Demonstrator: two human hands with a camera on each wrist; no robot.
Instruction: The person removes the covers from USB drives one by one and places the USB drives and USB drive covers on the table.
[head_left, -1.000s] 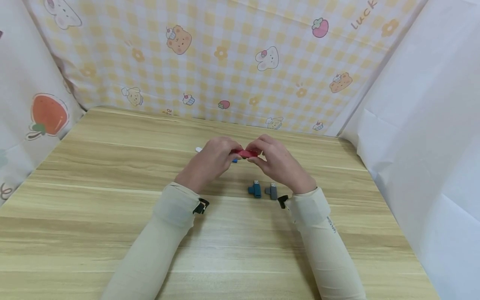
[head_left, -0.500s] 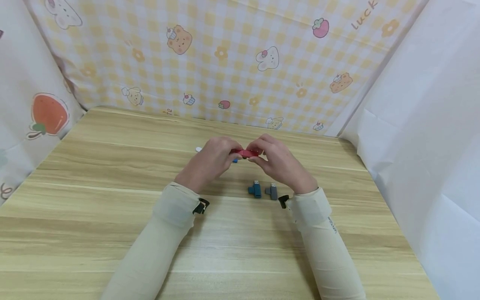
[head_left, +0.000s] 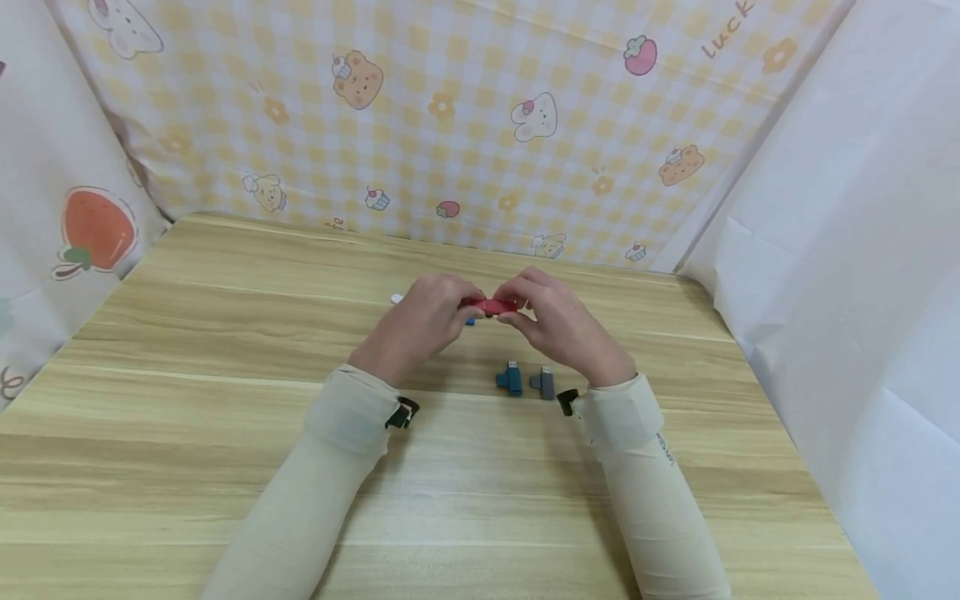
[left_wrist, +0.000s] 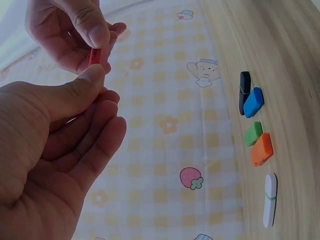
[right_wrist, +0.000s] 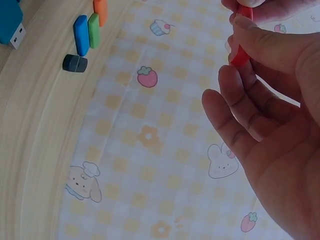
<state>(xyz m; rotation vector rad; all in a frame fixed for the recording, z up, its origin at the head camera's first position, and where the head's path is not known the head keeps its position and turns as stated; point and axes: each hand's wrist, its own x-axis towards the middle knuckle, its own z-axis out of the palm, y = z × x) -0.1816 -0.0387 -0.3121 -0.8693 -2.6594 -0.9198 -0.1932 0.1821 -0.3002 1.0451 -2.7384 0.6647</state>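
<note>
Just above the table, both hands hold a small red USB stick (head_left: 499,307) between them, lying roughly sideways. At its left end my left hand (head_left: 423,325) pinches it with thumb and forefinger. My right hand (head_left: 562,329) pinches the other end the same way. In the right wrist view a rounded red end (right_wrist: 241,57) shows below the thumb, and the other fingers spread loosely. Fingertips cover much of the stick, so I see no metal plug on it. Nearest below the right hand lie a teal USB stick (head_left: 513,380) and a grey USB stick (head_left: 544,383), plugs bare.
Beyond the hands, a row lies on the wooden table (head_left: 225,433): a white stick (left_wrist: 270,200), an orange piece (left_wrist: 262,150), a green piece (left_wrist: 253,134), a blue piece (left_wrist: 254,102) and a black stick (left_wrist: 244,92). A checked cloth (head_left: 450,150) hangs behind.
Barely anything differs. The right hand has shifted very slightly to the right, with a little more of the red USB stick showing; both hands keep their pinch.
</note>
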